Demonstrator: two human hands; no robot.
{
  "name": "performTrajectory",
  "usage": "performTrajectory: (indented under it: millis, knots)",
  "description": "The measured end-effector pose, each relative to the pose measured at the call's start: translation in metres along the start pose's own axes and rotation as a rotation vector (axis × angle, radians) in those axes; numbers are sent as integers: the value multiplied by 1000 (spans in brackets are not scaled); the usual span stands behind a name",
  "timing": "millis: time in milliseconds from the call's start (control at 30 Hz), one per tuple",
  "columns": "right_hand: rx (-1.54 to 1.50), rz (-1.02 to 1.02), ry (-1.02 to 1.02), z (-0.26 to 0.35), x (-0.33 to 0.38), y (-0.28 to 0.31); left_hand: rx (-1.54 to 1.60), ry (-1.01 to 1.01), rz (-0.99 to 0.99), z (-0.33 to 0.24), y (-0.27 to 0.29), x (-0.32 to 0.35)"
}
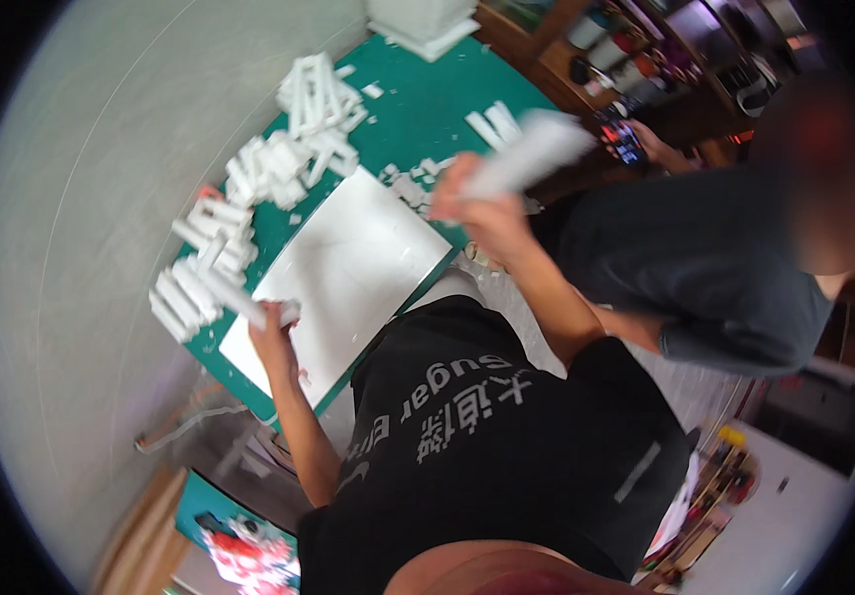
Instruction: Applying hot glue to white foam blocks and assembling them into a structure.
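My left hand [271, 327] rests at the near edge of a white foam sheet [358, 263] and grips a long white foam strip [234, 296] that points toward the pile. My right hand [472, 203] is raised above the table and holds a white foam block [531, 154], blurred by motion. The sheet lies on a green cutting mat [427, 109]. Several cut white foam pieces [279, 164] are heaped along the mat's left side.
A second person in a dark grey shirt [705, 258] sits at the right, holding a phone [621, 137]. A white foam box [422, 25] stands at the mat's far end. Shelves with jars [645, 50] are behind. A grey wall [80, 198] borders the left.
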State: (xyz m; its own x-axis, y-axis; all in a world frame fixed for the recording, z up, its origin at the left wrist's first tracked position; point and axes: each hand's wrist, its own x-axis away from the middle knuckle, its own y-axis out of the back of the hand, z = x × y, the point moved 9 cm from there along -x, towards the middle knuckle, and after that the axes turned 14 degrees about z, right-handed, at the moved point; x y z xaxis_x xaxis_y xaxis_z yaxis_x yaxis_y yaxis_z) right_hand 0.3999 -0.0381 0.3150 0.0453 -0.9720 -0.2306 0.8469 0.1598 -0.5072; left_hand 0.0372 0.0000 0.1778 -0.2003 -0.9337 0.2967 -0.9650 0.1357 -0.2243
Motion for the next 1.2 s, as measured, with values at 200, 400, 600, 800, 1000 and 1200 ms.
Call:
performTrajectory:
  millis: [200,400,600,800,1000,1200]
  knots:
    - [218,536,802,248,53,-144,-153,198,268,52,-60,-1]
    - [661,537,1471,296,99,-212,-212,254,247,76,-45,10]
    - [1039,399,1509,296,116,-225,-271,272,296,64,-49,-8]
    - [1275,297,1531,287,126,-224,-314,261,307,60,-59,-19]
    - [1271,306,1476,295,124,-218,-333,254,329,56,-75,-22]
    - [1173,353,1454,297,119,-208,-329,252,336,62,-76,-20]
